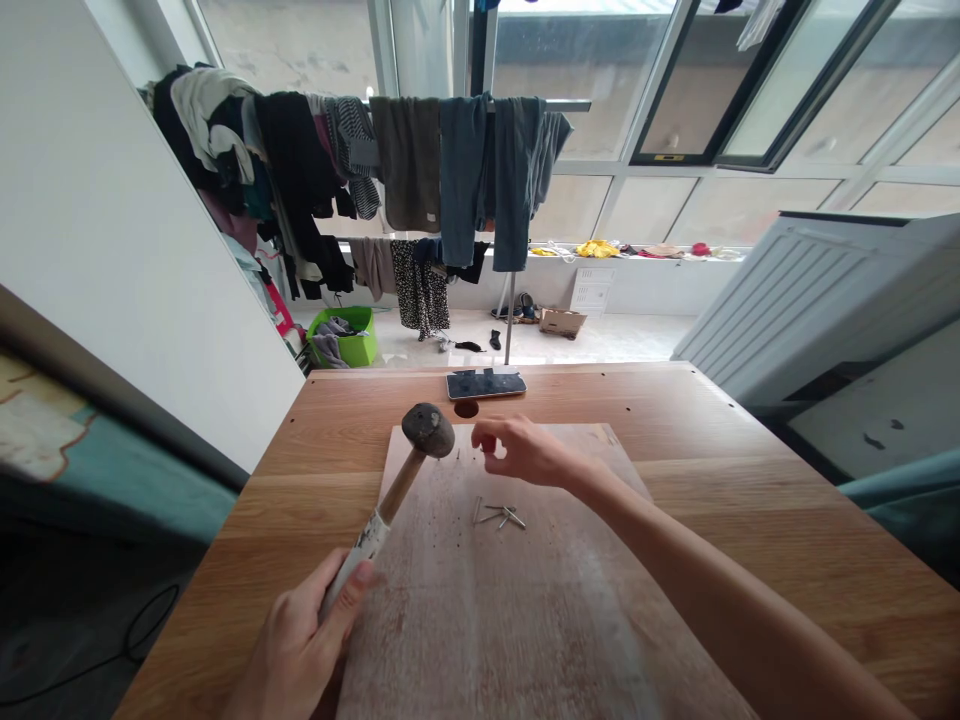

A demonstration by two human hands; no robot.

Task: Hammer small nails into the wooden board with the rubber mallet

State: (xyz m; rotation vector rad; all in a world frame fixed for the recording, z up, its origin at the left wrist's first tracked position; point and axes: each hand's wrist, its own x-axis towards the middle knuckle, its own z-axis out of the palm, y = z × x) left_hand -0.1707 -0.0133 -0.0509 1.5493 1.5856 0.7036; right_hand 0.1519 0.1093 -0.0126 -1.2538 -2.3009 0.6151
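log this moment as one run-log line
left hand: grips hammer, head raised | right hand: pinches at board | loose nails on board

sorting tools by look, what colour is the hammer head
Dark grey, nearly black; the hammer head shows best in the head view.

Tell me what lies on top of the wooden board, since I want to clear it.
Loose nails lie on the board. The right hand hides whatever its fingertips pinch.
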